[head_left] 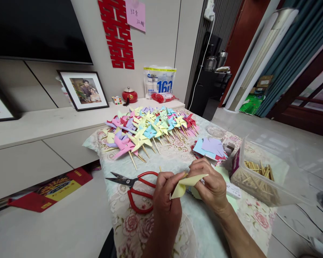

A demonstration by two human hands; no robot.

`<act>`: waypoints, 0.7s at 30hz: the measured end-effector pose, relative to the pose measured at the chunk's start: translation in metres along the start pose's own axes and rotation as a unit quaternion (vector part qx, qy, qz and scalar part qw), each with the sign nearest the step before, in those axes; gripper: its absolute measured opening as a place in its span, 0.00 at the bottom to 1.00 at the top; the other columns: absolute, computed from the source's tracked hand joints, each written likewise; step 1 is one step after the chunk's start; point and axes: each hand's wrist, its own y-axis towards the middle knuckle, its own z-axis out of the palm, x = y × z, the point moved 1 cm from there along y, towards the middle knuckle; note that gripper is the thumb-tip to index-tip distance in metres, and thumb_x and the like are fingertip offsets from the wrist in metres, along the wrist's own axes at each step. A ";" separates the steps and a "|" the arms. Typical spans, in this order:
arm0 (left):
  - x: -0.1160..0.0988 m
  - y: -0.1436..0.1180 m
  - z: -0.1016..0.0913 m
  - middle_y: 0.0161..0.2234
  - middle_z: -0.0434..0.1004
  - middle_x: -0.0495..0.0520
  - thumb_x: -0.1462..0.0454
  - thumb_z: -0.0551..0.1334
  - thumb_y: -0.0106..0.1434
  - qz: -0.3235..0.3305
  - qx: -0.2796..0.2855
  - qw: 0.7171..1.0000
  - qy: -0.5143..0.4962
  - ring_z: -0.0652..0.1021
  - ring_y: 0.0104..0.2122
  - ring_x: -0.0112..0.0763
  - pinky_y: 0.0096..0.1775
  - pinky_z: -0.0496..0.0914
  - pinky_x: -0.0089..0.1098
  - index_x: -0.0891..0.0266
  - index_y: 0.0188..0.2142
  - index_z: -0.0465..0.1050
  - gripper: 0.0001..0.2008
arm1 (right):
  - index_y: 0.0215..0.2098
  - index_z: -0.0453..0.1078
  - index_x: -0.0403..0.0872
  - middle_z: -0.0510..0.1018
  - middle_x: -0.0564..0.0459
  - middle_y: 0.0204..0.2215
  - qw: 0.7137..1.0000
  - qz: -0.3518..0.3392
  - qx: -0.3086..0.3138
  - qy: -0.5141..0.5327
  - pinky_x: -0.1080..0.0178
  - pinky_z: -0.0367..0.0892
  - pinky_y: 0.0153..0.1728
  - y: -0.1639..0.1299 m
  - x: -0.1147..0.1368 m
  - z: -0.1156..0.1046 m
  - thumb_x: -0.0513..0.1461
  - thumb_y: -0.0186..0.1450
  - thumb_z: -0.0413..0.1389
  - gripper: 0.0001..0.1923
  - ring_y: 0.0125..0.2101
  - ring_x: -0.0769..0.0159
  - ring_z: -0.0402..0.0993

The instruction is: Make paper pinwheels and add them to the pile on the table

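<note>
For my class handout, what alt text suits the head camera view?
Two hands hold bent yellow paper over a flowered tablecloth. Scissors lie to their left, many paper pinwheels beyond, and a clear box of sticks to the right.

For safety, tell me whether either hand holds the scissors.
No: the scissors lie on the tablecloth while left hand and right hand hold yellow paper.

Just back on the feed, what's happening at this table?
The left hand and right hand together hold a curled piece of yellow paper. Red-handled scissors lie open beside the left hand. Many paper pinwheels sit massed beyond; to the right are loose paper pieces and a clear box of sticks.
</note>
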 end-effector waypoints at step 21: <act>-0.007 0.000 -0.001 0.38 0.71 0.54 0.76 0.54 0.57 0.053 -0.005 0.994 0.091 0.75 0.39 0.35 0.39 0.71 0.32 0.59 0.45 0.75 0.21 | 0.40 0.73 0.51 0.76 0.50 0.31 0.996 -0.035 -0.009 -0.087 0.54 0.68 0.38 0.000 0.005 -0.001 0.29 0.65 0.53 0.13 0.38 0.57 0.71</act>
